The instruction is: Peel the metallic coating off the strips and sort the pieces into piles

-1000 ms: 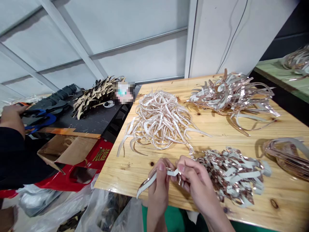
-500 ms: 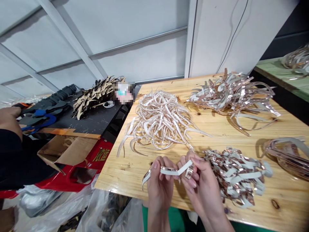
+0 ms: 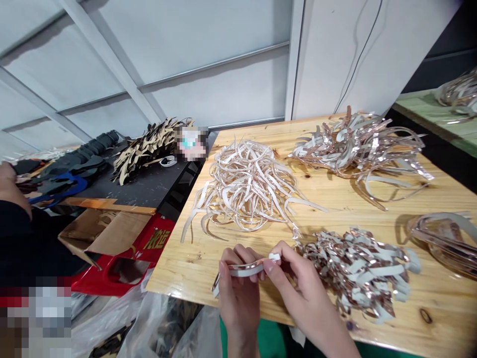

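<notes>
A narrow strip (image 3: 246, 271), white on one side and shiny rose gold on the other, runs between my hands above the front edge of the wooden table. My left hand (image 3: 239, 293) is closed around it, thumb on the near side, and a short tail sticks out to the left. With thumb and index finger, my right hand (image 3: 300, 281) pinches the strip's right end, where a small white bit shows above the thumb. Just right of that hand lies a heap of short strip pieces (image 3: 367, 271). Behind my hands is a loose pile of long thin strips (image 3: 249, 186).
Another pile of long shiny strips (image 3: 357, 144) is at the table's back right, and a bundle of strips (image 3: 447, 238) at the right edge. Left of the wooden table (image 3: 186, 268) stand a dark table (image 3: 143, 191), an open cardboard box (image 3: 112, 233) and another person's arm (image 3: 13, 191).
My right hand has moved left, closer to my left hand, and the bent, folded strip end has left its fingers. Short pieces now show farther left in the heap. The other person's hand shifted left.
</notes>
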